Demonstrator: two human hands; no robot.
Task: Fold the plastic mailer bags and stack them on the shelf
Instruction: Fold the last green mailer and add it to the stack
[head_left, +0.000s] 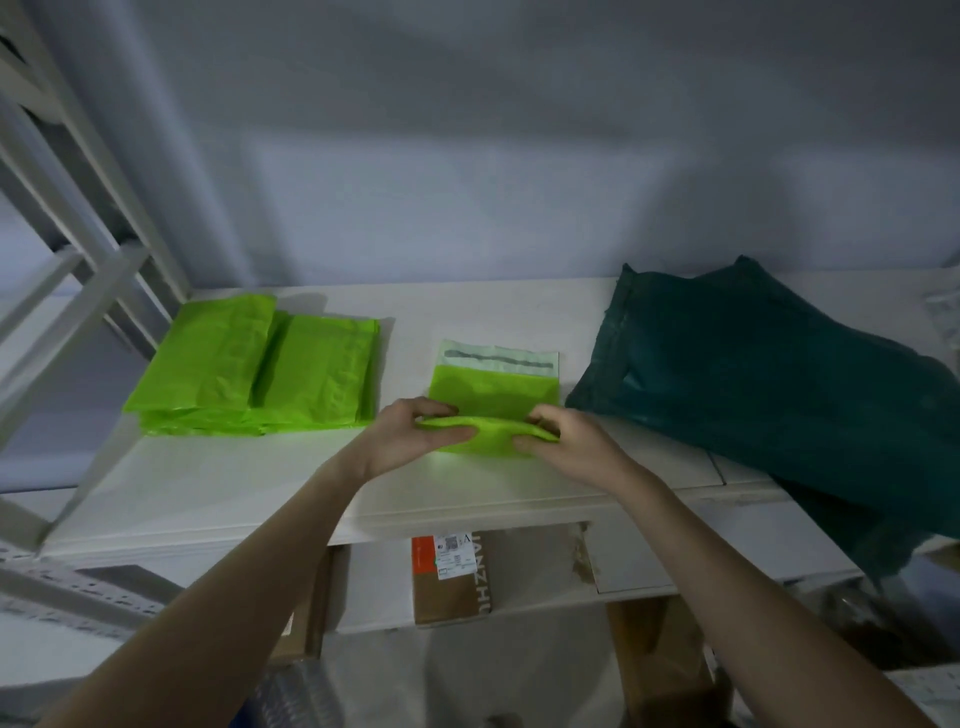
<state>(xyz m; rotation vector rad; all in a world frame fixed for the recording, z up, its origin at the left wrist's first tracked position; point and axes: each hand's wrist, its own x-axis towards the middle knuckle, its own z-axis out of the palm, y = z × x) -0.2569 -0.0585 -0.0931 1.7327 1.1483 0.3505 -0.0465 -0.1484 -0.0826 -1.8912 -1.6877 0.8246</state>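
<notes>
White shelf board (218, 483), dim grey wall behind. Folded lime-green plastic mailer bags (260, 374) stacked at left. Left hand (410, 436), right hand (561, 441) pinching lime-green mailer (493, 400) mid-fold at centre. Dark teal bags (769, 374), apparently unfolded, remaining.

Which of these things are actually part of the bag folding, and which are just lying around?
Part of the job: light green mailer bag gripped by left hand and right hand; stack of folded green bags; white shelf.

Lying about: dark green bags; cardboard box below.
</notes>
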